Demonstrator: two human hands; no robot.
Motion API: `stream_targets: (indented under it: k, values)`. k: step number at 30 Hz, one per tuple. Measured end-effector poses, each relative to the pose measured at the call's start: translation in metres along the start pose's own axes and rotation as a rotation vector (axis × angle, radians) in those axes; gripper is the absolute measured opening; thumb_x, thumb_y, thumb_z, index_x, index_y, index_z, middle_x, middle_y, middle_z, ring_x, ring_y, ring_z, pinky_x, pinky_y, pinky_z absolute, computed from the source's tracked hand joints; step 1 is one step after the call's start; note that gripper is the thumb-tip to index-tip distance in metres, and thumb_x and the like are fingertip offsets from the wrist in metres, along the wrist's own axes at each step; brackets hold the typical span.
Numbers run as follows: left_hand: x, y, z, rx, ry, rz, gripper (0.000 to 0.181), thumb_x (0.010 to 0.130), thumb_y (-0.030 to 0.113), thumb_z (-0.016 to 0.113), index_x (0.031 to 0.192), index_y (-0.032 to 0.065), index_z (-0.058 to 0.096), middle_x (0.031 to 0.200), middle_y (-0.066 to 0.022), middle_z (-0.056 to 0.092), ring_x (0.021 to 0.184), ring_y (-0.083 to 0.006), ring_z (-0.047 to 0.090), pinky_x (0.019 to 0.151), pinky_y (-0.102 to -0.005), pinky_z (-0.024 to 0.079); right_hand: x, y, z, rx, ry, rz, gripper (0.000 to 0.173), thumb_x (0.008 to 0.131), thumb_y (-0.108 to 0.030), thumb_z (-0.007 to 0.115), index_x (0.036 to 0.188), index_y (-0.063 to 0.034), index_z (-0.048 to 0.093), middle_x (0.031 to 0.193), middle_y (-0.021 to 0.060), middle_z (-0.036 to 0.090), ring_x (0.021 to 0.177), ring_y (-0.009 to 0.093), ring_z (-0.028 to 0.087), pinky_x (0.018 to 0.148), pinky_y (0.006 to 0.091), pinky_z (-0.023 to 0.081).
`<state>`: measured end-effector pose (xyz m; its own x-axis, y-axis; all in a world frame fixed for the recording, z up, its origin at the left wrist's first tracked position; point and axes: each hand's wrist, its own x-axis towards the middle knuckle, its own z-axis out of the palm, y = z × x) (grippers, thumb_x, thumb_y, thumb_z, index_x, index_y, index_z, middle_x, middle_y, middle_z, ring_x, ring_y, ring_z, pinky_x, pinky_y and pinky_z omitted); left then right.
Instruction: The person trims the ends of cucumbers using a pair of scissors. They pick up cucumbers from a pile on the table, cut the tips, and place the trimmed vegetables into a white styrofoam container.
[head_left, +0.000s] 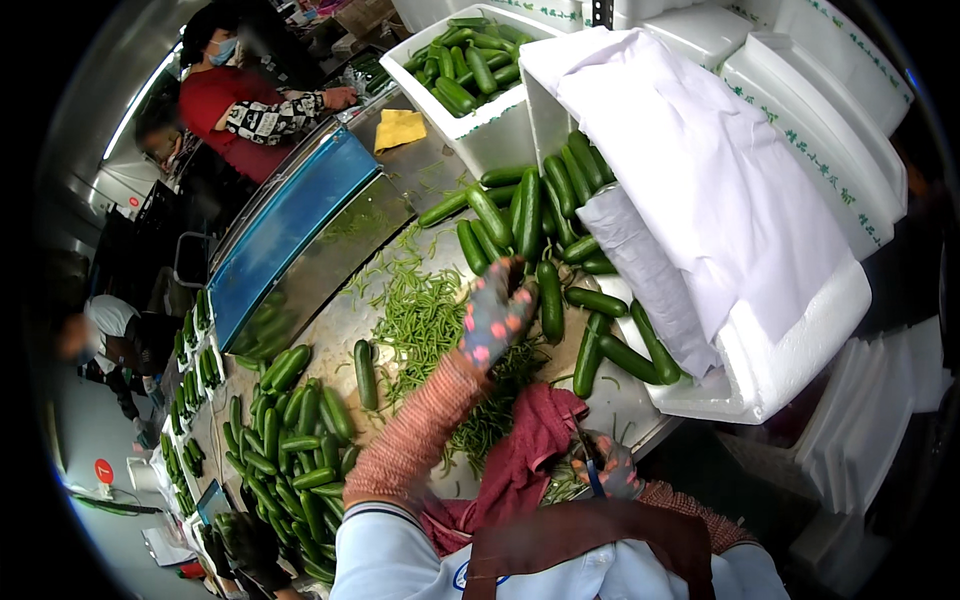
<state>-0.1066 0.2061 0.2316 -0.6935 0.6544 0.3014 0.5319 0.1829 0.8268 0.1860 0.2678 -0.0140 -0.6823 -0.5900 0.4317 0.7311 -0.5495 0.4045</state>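
My left hand (495, 319), in a grey glove with pink dots, reaches over the metal table with thumb and fingers apart. Its fingertips are at the near edge of a heap of cucumbers (529, 214); nothing shows between them. A single cucumber (550, 304) lies just right of this hand. Under the left forearm spreads a pile of short green stem pieces (420, 315). Close to my body, my right hand (611, 469), gloved alike, is closed around a small cutting tool with a blue handle (595, 478), seemingly scissors. A dark red towel (525, 442) lies beside it.
A tipped white foam box (810, 330), draped with white cloth (697, 165), stands right. Another foam box (495, 135) holds cucumbers. More cucumbers (300, 450) pile up left, near a blue-edged metal barrier (292, 240). Co-workers (240, 112) stand beyond; a dark-gloved hand (247, 547) is lower left.
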Motion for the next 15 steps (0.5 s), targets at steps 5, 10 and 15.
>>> stream_targets:
  k: [5, 10, 15]
  values:
    - [-0.037, 0.033, 0.025, -0.017, -0.047, -0.07, 0.042, 0.072, 0.014, 0.053, 0.111, -0.0002, 0.043, 0.096, -0.0198, 0.052, 0.091, -0.0322, 0.051, 0.078, -0.034, 0.041, 0.028, 0.025, 0.047, -0.235, 0.192, -0.255, 0.048, 0.079, -0.022, 0.053, 0.114, 0.0033, 0.032, 0.083, 0.0158, 0.048, 0.064, 0.019, 0.052, 0.055, 0.0386, 0.044]
    - [-0.039, 0.041, 0.024, 0.054, -0.159, -0.177, 0.055, 0.068, 0.016, 0.059, 0.117, 0.0038, 0.039, 0.105, -0.0177, 0.046, 0.098, -0.031, 0.046, 0.084, -0.0383, 0.037, 0.036, 0.028, 0.059, -0.34, 0.266, -0.293, 0.048, 0.08, -0.025, 0.051, 0.114, 0.0029, 0.032, 0.083, 0.0164, 0.049, 0.062, 0.02, 0.052, 0.051, 0.0338, 0.044]
    - [-0.029, 0.047, 0.033, 0.634, -0.211, 0.378, 0.067, 0.061, 0.016, 0.06, 0.122, 0.0118, 0.034, 0.122, -0.0124, 0.036, 0.112, -0.0327, 0.035, 0.095, -0.0452, 0.024, 0.046, 0.029, 0.065, -0.443, 0.316, -0.267, 0.048, 0.081, -0.028, 0.05, 0.114, 0.0026, 0.031, 0.082, 0.017, 0.051, 0.06, 0.021, 0.053, 0.046, 0.0291, 0.043]
